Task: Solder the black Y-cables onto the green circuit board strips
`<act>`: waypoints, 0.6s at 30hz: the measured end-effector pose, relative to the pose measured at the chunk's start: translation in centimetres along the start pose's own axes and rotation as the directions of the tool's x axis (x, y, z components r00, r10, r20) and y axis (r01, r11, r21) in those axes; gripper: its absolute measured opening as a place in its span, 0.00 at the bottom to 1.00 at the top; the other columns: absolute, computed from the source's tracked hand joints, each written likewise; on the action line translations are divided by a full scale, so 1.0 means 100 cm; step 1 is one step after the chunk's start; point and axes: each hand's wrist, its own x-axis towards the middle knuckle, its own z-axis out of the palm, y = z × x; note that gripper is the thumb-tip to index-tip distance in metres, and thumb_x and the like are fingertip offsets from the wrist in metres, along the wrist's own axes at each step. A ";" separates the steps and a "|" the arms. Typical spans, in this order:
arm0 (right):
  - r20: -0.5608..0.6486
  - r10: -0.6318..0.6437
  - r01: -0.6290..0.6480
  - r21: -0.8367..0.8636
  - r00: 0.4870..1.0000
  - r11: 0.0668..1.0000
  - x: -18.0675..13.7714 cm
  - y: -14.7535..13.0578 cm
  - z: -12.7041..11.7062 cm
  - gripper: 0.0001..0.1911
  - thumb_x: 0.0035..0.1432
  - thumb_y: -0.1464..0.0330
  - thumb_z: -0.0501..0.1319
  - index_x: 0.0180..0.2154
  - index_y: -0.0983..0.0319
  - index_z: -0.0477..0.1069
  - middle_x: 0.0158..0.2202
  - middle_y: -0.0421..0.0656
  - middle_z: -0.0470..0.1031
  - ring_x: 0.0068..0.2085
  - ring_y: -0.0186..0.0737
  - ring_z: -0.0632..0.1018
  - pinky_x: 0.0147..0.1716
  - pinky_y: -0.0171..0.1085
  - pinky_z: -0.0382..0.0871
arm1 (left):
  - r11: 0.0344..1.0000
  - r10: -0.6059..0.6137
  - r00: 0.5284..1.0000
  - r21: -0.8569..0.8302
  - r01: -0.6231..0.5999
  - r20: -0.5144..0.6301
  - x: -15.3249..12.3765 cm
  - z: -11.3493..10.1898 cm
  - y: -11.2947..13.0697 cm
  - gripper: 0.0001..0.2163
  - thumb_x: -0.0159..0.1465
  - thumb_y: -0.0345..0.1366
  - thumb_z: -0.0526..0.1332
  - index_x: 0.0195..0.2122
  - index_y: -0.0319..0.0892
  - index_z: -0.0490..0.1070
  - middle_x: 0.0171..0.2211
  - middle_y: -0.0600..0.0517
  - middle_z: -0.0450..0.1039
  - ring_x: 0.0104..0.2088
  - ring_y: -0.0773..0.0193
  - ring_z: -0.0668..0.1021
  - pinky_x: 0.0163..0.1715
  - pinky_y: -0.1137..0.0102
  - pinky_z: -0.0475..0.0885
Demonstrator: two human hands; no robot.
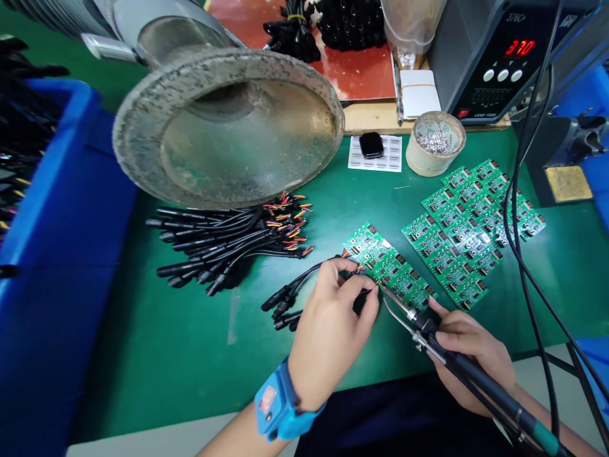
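Note:
My left hand [333, 317], with a blue strap at the wrist, pinches a black cable [362, 297] at the near edge of a green circuit board panel [392, 270]. Several black cables [290, 295] run from that edge out to the left, some hidden behind the hand. In my right hand [471, 349] is a soldering iron [442, 349] with a thin solder feed tube beside its tip. Its tip meets the board edge right by my left fingertips. Two digit displays and small chips repeat along the panel.
A pile of black cables [238, 241] with bared coloured wire ends lies left, below a fume extractor hood [228, 127]. More circuit panels [471, 235] lie right. Behind them stand a tub of metal bits [431, 155] and a soldering station [499, 70]. Loose black leads [516, 254] hang at right; a blue bin [90, 254] stands left.

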 end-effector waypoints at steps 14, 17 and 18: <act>-0.042 0.023 -0.026 -0.080 0.999 0.996 -0.006 0.004 0.004 0.18 0.49 0.77 0.64 0.43 0.56 0.69 0.28 0.36 0.73 0.31 0.36 0.77 0.53 0.54 0.70 | 0.991 0.111 0.989 0.086 -0.103 -0.101 -0.004 0.010 -0.004 0.04 0.60 0.31 0.59 0.33 0.38 0.72 0.40 0.45 0.63 0.35 0.61 0.74 0.36 0.63 0.74; -0.042 0.035 -0.038 -0.077 0.999 0.996 -0.009 0.006 0.004 0.20 0.49 0.78 0.64 0.43 0.55 0.69 0.28 0.35 0.73 0.31 0.36 0.78 0.54 0.54 0.69 | 0.987 0.123 0.986 0.118 -0.109 -0.111 -0.004 0.011 -0.004 0.04 0.60 0.30 0.59 0.34 0.37 0.72 0.41 0.45 0.64 0.35 0.60 0.74 0.35 0.62 0.74; -0.034 0.033 -0.035 -0.073 0.999 0.997 -0.009 0.006 0.003 0.20 0.49 0.78 0.64 0.43 0.55 0.69 0.28 0.35 0.73 0.30 0.36 0.77 0.54 0.54 0.69 | 0.986 0.125 0.986 0.128 -0.110 -0.114 -0.005 0.012 -0.004 0.04 0.60 0.30 0.59 0.34 0.37 0.72 0.41 0.44 0.64 0.35 0.59 0.74 0.35 0.62 0.74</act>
